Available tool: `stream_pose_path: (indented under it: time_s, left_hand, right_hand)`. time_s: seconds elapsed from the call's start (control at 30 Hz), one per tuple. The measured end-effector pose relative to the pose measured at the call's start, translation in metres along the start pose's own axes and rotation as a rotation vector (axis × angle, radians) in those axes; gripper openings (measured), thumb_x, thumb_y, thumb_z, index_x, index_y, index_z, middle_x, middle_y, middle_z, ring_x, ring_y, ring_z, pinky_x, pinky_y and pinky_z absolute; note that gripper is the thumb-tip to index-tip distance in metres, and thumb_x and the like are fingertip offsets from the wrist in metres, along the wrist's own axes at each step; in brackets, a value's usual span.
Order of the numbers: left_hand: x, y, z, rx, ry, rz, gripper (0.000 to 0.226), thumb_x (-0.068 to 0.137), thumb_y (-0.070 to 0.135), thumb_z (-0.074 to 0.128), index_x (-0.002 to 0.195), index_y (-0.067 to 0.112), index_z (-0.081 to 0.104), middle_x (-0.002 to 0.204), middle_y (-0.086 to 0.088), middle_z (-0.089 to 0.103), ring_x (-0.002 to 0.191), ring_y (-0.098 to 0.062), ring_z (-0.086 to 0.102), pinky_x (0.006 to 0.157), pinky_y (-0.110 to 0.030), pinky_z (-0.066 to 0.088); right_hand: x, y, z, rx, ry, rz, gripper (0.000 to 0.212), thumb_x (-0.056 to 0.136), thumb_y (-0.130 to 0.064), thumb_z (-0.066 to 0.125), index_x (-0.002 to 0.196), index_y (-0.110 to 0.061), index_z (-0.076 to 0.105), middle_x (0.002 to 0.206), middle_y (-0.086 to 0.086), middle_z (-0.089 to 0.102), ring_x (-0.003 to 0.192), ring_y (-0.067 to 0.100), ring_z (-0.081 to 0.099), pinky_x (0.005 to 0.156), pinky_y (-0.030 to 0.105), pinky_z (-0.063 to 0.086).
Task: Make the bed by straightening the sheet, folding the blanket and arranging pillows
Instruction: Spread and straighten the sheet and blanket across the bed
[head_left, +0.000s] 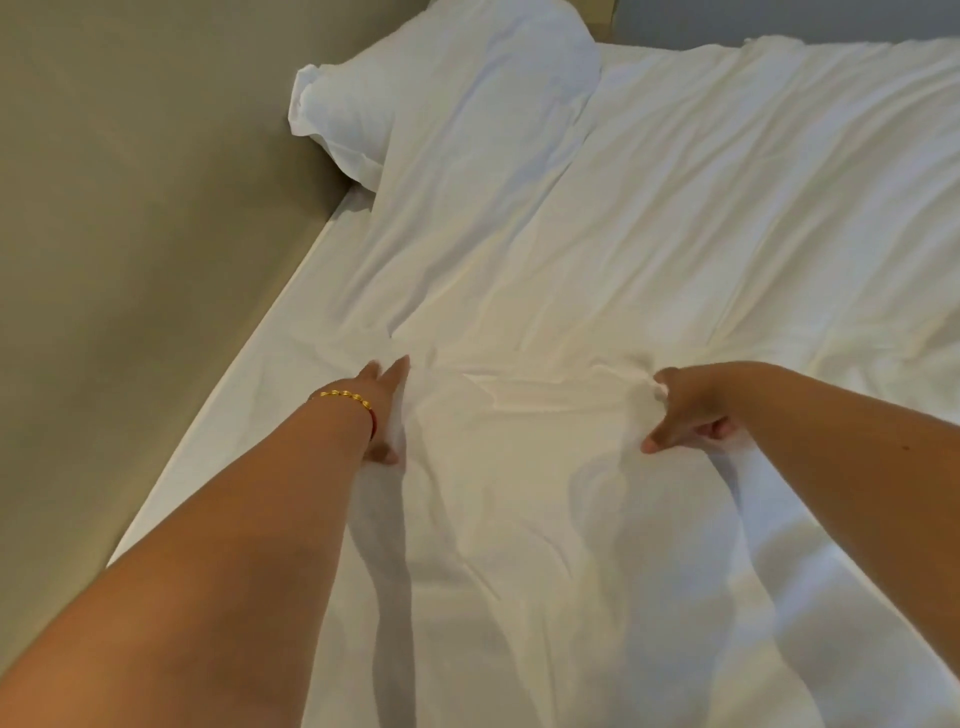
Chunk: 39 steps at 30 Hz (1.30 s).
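Note:
A white blanket (519, 270) lies crumpled across the bed and partly covers a white pillow (415, 88) at the far left corner. My left hand (382, 405), with a gold bracelet on the wrist, grips a fold of the blanket; most of its fingers are tucked into the cloth. My right hand (685, 410) pinches a bunched bit of the same blanket about a forearm's length to the right. Between the two hands the cloth hangs in a slack fold. The white fitted sheet (291, 353) shows as a bare strip along the bed's left edge.
A beige wall (130, 234) runs right along the left side of the bed. More rumpled white bedding (805, 182) covers the right half of the mattress, up to a grey surface at the head.

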<state>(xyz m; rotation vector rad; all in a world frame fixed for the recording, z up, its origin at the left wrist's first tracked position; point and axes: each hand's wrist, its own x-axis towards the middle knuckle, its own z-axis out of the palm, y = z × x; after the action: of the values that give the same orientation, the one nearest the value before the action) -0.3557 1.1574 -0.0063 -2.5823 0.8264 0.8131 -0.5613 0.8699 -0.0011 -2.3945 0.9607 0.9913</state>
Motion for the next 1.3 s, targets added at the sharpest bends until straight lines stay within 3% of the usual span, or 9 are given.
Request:
stream_pose_path:
  time_s: [0.1,0.17,0.33,0.5,0.6,0.7,0.8,1.1,1.3]
  left_hand:
    - [0.005,0.001,0.015,-0.038,-0.023,-0.036,0.089,0.067,0.041,0.081,0.142,0.030,0.036,0.132,-0.003,0.056,0.113,-0.027,0.058,0.092,-0.036,0.050]
    - [0.002,-0.001,0.012,-0.118,0.121,-0.035,0.049,0.070,0.037,0.079,0.113,0.020,0.063,0.112,-0.004,0.066,0.104,-0.027,0.061,0.086,-0.031,0.048]
    - [-0.021,-0.014,-0.066,-0.343,0.564,-0.112,0.028,0.070,0.032,0.080,0.074,0.012,0.060,0.082,-0.013,0.063,0.082,-0.034,0.058,0.066,-0.031,0.038]
    - [0.000,0.009,-0.150,-0.469,0.944,-0.150,0.025,0.087,0.021,0.060,0.101,0.000,0.062,0.113,-0.025,0.055,0.096,-0.042,0.057,0.072,-0.034,0.036]
    - [0.017,0.023,-0.156,-0.516,0.960,-0.192,0.025,0.093,0.010,0.048,0.115,0.004,0.055,0.131,-0.022,0.042,0.105,-0.042,0.055,0.084,-0.038,0.041]
    - [0.022,0.031,-0.117,-0.592,0.787,-0.017,0.053,0.095,0.009,0.048,0.145,0.022,0.034,0.156,-0.013,0.012,0.125,-0.037,0.047,0.104,-0.035,0.037]
    - [0.014,0.038,-0.055,-0.577,0.632,0.110,0.070,0.098,0.023,0.049,0.153,0.035,0.007,0.162,-0.003,-0.005,0.146,-0.024,0.022,0.118,-0.042,0.020]
    - [-0.064,0.076,0.114,-0.330,0.316,-0.072,0.090,0.072,0.071,-0.016,0.152,0.032,-0.009,0.160,-0.002,-0.018,0.147,-0.020,-0.020,0.115,-0.054,-0.010]
    - [-0.122,0.093,0.157,-0.387,0.195,-0.078,0.094,0.067,0.070,-0.022,0.152,0.029,-0.013,0.160,0.002,-0.020,0.146,-0.015,-0.023,0.116,-0.047,-0.016]
  right_hand:
    - [0.007,0.007,0.019,-0.180,0.058,-0.037,0.063,0.076,-0.049,0.071,0.125,-0.013,0.053,0.118,0.007,0.060,0.102,0.025,0.059,0.083,0.032,0.048]
    - [0.001,0.008,0.026,-0.170,0.215,-0.063,0.032,0.080,-0.048,0.065,0.094,-0.019,0.066,0.095,0.002,0.064,0.089,0.024,0.060,0.077,0.030,0.048]
    - [-0.040,0.009,-0.010,0.154,0.785,-0.073,0.022,0.080,-0.025,0.061,0.063,-0.012,0.057,0.064,0.005,0.055,0.060,0.026,0.050,0.051,0.028,0.030]
    - [-0.021,-0.011,-0.081,0.429,1.145,-0.031,0.011,0.072,-0.006,0.048,0.062,-0.005,0.045,0.068,0.012,0.045,0.058,0.031,0.041,0.051,0.033,0.025]
    - [0.015,-0.015,-0.093,0.564,1.132,-0.074,0.009,0.077,-0.005,0.046,0.069,-0.009,0.046,0.084,0.012,0.045,0.072,0.028,0.044,0.059,0.031,0.027]
    - [0.045,-0.019,-0.067,0.675,1.008,-0.198,0.026,0.088,-0.006,0.048,0.110,-0.010,0.060,0.117,0.016,0.053,0.103,0.029,0.052,0.082,0.028,0.035]
    - [0.053,-0.018,-0.008,0.614,0.779,-0.304,0.056,0.094,-0.017,0.051,0.146,-0.014,0.031,0.153,0.011,0.029,0.143,0.024,0.024,0.116,0.034,0.020]
    - [0.008,-0.015,0.133,0.062,0.567,-0.130,0.104,0.065,-0.078,-0.023,0.152,-0.028,0.004,0.161,-0.002,0.002,0.148,0.018,-0.002,0.118,0.046,-0.005]
    - [-0.025,-0.010,0.153,0.034,0.448,-0.095,0.099,0.064,-0.066,-0.018,0.152,-0.025,0.001,0.161,-0.001,0.000,0.148,0.017,-0.003,0.118,0.042,-0.006]
